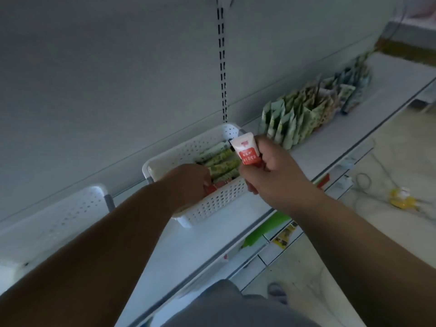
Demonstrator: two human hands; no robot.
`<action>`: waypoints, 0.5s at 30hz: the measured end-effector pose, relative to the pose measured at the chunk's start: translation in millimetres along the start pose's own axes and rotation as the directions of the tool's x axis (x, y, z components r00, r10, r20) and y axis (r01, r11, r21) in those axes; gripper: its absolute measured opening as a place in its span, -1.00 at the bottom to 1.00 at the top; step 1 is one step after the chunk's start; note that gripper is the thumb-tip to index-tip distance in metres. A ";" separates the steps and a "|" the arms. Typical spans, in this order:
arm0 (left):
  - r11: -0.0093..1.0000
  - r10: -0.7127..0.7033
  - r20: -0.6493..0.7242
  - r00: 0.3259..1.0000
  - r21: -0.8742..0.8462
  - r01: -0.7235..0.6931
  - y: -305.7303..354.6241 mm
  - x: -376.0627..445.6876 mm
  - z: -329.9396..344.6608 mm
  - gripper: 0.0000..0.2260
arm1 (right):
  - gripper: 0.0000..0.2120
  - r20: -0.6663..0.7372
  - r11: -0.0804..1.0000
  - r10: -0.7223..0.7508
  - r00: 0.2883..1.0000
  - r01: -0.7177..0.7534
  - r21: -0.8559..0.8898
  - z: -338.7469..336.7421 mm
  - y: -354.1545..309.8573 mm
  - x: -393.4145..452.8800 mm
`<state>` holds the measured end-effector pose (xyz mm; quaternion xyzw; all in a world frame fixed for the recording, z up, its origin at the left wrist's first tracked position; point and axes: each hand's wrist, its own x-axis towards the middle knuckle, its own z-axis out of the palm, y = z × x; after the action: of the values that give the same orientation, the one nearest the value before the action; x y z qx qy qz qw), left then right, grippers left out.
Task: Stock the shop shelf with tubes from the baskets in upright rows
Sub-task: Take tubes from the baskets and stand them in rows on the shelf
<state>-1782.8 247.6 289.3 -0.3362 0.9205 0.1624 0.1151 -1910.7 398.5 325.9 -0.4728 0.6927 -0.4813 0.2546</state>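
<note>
Your right hand (pixel 273 172) grasps a red-and-white tube (pixel 246 151) at frame centre; your left hand (pixel 191 181) reaches into the white basket (pixel 219 201), its grip hidden

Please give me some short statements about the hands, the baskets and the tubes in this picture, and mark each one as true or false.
1. The right hand holds a red-and-white tube. True.
2. The left hand rests on the floor. False: it reaches into the white basket.
3. The white basket holds only red tubes. False: green tubes lie in it too.
4. A row of green tubes stands upright on the shelf, right of the basket. True.
5. A second basket stands to the left. True.
</note>
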 end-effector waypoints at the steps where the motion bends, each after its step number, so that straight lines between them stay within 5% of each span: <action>1: 0.999 -0.040 -0.012 0.999 -0.026 0.040 0.3 0.9 -1.2 -0.79 | -0.92 -0.020 1.000 0.018 1.000 -0.018 0.004 1.0 -1.1 -4.3; 4: 0.996 -0.059 -0.039 0.997 -0.064 0.056 -4.4 -2.4 -6.2 -0.83 | -0.88 -0.084 0.999 0.043 0.996 -0.042 0.015 -0.6 -7.6 -13.9; 9: 0.979 -0.131 -0.294 0.947 -0.190 0.077 -4.3 -17.2 -23.7 -0.90 | -0.83 -0.121 0.997 0.039 0.992 -0.030 0.078 -11.1 -11.4 -24.8; 15: 0.868 -0.110 -0.569 0.815 -0.454 -0.200 53.5 -47.0 -36.3 -0.87 | -0.92 -0.166 0.991 0.036 0.985 -0.013 0.132 -41.6 -3.1 -37.4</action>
<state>-1786.5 299.9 349.6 -0.3645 0.8465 0.2852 -0.2631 -1927.2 449.6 341.8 -0.4042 0.6845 -0.5608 0.2315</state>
